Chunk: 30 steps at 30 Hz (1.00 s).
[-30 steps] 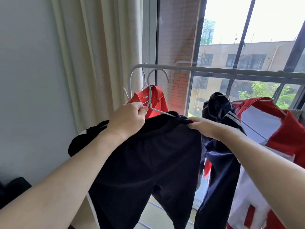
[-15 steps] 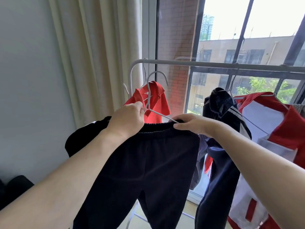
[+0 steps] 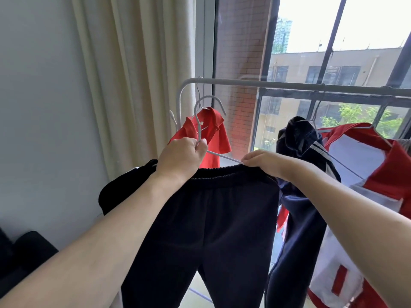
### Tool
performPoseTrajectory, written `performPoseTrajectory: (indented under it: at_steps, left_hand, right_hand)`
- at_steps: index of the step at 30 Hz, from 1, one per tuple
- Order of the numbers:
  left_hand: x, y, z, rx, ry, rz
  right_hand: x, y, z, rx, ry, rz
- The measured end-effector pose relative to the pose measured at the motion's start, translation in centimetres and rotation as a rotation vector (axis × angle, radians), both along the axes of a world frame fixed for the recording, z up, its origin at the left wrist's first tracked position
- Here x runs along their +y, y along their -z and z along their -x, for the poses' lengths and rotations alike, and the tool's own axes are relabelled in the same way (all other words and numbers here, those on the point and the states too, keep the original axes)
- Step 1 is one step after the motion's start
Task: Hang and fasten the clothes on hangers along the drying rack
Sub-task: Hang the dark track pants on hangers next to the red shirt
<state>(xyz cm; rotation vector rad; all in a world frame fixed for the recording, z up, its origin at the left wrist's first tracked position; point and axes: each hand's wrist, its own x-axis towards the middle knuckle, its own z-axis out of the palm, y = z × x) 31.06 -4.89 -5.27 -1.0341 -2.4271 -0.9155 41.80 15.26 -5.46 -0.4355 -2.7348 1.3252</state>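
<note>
Black trousers (image 3: 213, 223) hang by their elastic waistband from a white wire hanger (image 3: 198, 121). My left hand (image 3: 180, 157) grips the hanger just below its hook, which is below the white rack rail (image 3: 289, 85) and not on it. My right hand (image 3: 264, 162) pinches the waistband at the hanger's right arm. Behind, a red shirt (image 3: 211, 132) hangs from the rail's left end.
Navy striped trousers (image 3: 307, 165) and a red-and-white jacket (image 3: 378, 178) hang on the rail to the right. A cream curtain (image 3: 133, 74) and grey wall stand to the left, the window behind. A dark object (image 3: 22, 252) sits low left.
My right hand has slid left along the waistband toward the hanger arm. The trousers' waistband now lies straighter across the hanger. The view has shifted slightly down.
</note>
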Motion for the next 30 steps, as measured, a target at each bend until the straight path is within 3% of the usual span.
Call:
performPoseTrajectory:
  at_steps: [4,9,16,22,25,28,30]
  left_hand:
    - [0.3,-0.9,-0.6,-0.115,0.122,0.071]
    - [-4.8,-1.9,1.8,-0.043,0.123,0.435]
    - [-6.1,1.1,3.1,-0.019,0.176,0.151]
    - [-5.8,0.7,3.8,-0.275,0.21,-0.095]
    - [-5.3,0.0,3.7,-0.346,0.169,-0.046]
    - [-4.8,-0.5,3.7,-0.242,0.029,0.112]
    - [-4.9,-0.8,3.2,-0.226,0.041,0.197]
  right_hand:
    - [-1.8,-0.8,0.5,0.09,-0.07,-0.197]
    - [-0.1,-0.7,-0.1,0.287,0.023,-0.23]
    - [-0.3,-2.7,-0.2,0.186,0.008,-0.408]
    - [-1.7,-2.4,0.5,0.217,-0.052,-0.354]
    - [-2.6,-2.7,1.2,0.251,-0.096,-0.267]
    - [-2.8,-2.2,2.0,0.274,-0.077,-0.24]
    - [-3.1,-1.9,2.4,0.297,-0.064,-0.237]
